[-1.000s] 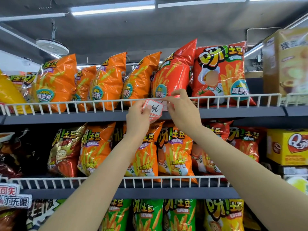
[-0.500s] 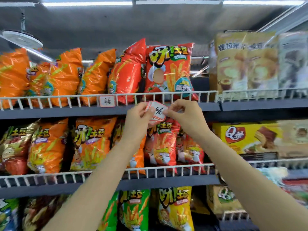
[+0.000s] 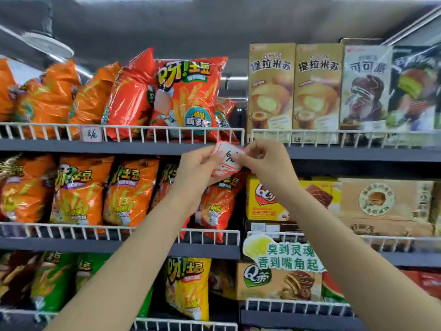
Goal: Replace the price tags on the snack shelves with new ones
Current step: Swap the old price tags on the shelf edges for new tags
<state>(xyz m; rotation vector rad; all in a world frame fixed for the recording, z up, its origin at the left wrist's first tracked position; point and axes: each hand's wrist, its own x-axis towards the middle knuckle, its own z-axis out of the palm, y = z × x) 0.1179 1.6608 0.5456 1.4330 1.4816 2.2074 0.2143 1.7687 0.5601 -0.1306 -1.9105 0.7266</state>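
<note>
Price tags, a small red-bordered stack, are pinched by left hand and right hand, each grip closed on them below the top shelf rail; one handwritten tag hangs there already, others apparently pending, under grey ceiling.

The handwriting on the top tag of the small stack of price tags is partly covered by the right hand, so its figure cannot be read, and the tags beneath show only their red edges. The left hand hides the stack's left side. The orange snack bags at far left and the boxes at far right are cut off and blurred.
</note>
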